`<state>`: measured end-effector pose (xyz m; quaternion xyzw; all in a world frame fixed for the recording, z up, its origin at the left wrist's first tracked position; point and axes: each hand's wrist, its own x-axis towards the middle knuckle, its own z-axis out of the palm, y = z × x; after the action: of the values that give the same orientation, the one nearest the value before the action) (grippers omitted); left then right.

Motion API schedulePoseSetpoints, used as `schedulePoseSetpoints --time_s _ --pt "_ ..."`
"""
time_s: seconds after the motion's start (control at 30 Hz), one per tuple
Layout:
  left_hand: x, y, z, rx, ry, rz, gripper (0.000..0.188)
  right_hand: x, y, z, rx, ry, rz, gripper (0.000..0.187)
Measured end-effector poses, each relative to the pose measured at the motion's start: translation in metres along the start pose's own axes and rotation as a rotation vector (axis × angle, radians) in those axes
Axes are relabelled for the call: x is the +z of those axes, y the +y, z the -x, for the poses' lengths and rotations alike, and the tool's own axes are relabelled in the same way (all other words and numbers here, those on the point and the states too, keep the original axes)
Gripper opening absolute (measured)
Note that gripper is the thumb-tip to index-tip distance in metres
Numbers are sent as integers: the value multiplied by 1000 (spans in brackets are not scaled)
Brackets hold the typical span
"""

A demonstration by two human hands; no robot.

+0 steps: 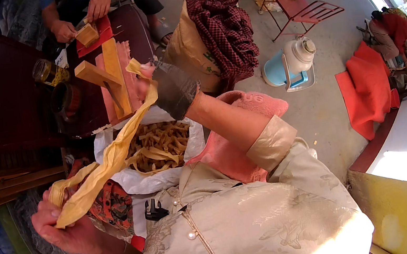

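A long, wrinkled, pale yellow strip [117,154] stretches between my two hands; it looks dried, but I cannot tell its material. My left hand [68,228], at the lower left, is closed round its folded lower end. Higher up, my right hand [168,87] wears a dark fingerless glove and pinches the upper end. Beside those fingertips a wooden tool [114,77] rests on a pink cloth on the dark table, with a slanted wooden arm joined to an upright board. Below the strip, a white bag [192,137] holds many short yellow-brown pieces [155,142].
Across the table, another person's hands [98,2] work at a wooden block [88,35] on red cloth. Jars [50,72] stand at the table's left. A sack [190,44] under checked cloth, a blue-and-white flask [289,63] and a folding chair [299,8] are to the right.
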<state>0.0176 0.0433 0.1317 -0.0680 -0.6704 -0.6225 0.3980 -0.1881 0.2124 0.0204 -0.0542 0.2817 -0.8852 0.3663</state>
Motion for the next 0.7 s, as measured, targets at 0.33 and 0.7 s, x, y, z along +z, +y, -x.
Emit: schedulePoseSetpoints --time_s 0.33,0.7 --pt "8 -121 69 -951 -285 -379 26 15 -1 12 -23 -23 100 20" --pt "37 -110 83 -1294 -43 783 57 22 60 41 -1032 -457 1665 19"
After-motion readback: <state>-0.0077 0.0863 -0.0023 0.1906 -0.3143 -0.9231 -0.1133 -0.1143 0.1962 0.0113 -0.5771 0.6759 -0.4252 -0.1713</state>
